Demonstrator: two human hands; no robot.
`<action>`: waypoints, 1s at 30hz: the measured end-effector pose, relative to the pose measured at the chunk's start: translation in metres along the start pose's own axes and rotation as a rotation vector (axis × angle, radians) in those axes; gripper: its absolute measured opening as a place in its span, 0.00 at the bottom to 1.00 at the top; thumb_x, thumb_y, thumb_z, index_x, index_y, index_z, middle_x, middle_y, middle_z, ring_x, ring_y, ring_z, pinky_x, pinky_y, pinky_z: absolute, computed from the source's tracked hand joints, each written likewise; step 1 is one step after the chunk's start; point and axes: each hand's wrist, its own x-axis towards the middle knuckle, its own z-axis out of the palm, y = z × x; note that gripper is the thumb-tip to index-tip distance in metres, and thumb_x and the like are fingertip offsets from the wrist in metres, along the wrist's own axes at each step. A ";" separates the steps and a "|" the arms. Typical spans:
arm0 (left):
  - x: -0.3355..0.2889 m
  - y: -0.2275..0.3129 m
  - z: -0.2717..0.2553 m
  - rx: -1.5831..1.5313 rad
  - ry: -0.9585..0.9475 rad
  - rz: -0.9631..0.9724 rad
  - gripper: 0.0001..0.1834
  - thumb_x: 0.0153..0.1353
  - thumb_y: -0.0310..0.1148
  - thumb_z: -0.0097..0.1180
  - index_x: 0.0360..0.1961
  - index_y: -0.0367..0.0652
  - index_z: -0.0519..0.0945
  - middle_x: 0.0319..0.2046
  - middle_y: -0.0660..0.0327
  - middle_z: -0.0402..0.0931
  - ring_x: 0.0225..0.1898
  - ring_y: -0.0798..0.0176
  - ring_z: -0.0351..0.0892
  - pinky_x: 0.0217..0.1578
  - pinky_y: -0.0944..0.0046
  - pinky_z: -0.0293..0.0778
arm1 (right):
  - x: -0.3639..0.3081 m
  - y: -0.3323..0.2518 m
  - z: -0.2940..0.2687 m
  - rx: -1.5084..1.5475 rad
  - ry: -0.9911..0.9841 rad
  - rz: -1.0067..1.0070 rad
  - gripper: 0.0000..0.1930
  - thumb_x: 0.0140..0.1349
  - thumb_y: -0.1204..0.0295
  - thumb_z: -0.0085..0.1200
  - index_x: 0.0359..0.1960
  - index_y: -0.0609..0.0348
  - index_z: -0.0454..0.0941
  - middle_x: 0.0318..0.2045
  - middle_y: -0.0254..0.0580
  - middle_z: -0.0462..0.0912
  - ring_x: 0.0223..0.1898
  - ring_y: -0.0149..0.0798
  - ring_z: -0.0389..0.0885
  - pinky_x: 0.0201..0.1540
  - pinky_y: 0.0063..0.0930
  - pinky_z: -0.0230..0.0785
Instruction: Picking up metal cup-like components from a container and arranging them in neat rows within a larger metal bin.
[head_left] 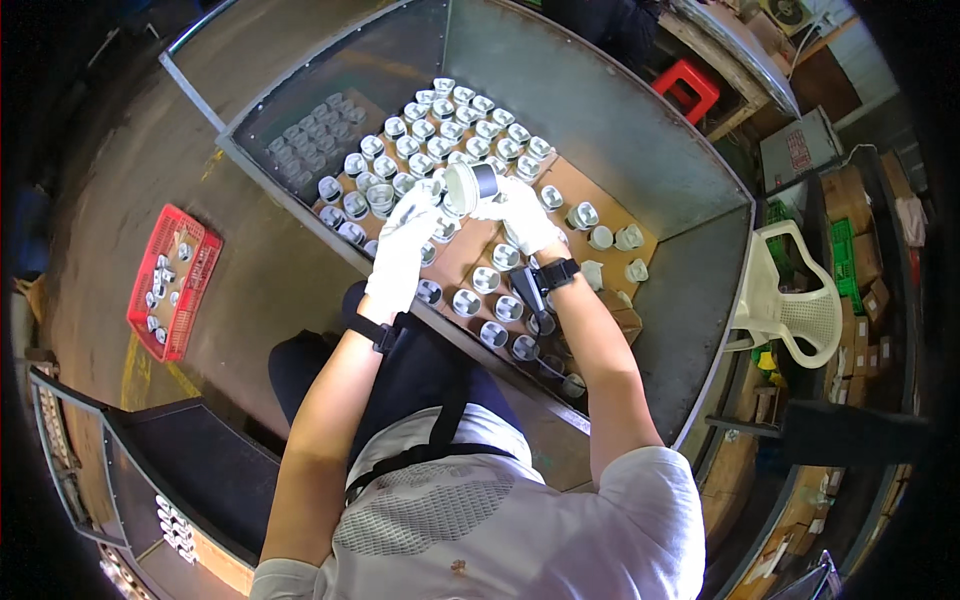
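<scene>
Both my hands wear white gloves and hold up one engine piston (461,188) between them, above the middle of a metal-walled bin. The piston is silvery with a dark patch on its skirt. My left hand (408,218) grips its left side, and my right hand (526,216) has its fingers closed at the right side. Below them, rows of similar pistons (385,167) stand on brown cardboard (590,190), densely packed at the far left. More pistons (466,302) stand at the near side, partly under my right forearm.
The bin's metal wall (580,90) rises around the pistons. On the floor at left lies a red crate (210,262) with several pistons. A pale plastic chair (800,300) stands to the right, a red stool (688,85) beyond. Another metal bin (200,460) is at lower left.
</scene>
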 end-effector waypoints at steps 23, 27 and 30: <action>-0.006 0.039 -0.002 0.389 -0.225 0.026 0.33 0.59 0.25 0.60 0.67 0.36 0.68 0.63 0.53 0.70 0.64 0.61 0.69 0.64 0.61 0.67 | -0.020 -0.083 0.008 -0.123 -0.053 0.234 0.17 0.63 0.74 0.59 0.53 0.64 0.78 0.38 0.37 0.84 0.39 0.28 0.81 0.43 0.25 0.75; -0.008 0.043 0.012 0.210 -0.176 -0.228 0.26 0.69 0.34 0.49 0.67 0.37 0.69 0.65 0.56 0.69 0.66 0.62 0.67 0.64 0.62 0.66 | -0.029 -0.064 0.027 -0.012 -0.250 0.208 0.17 0.62 0.73 0.53 0.52 0.66 0.78 0.34 0.34 0.83 0.34 0.25 0.76 0.36 0.24 0.73; -0.004 0.036 0.013 0.266 -0.078 -0.254 0.23 0.73 0.42 0.48 0.61 0.37 0.74 0.53 0.62 0.77 0.50 0.70 0.74 0.50 0.68 0.72 | -0.025 -0.031 0.032 -0.115 -0.299 0.056 0.17 0.61 0.74 0.52 0.51 0.67 0.78 0.36 0.34 0.83 0.35 0.26 0.76 0.37 0.24 0.73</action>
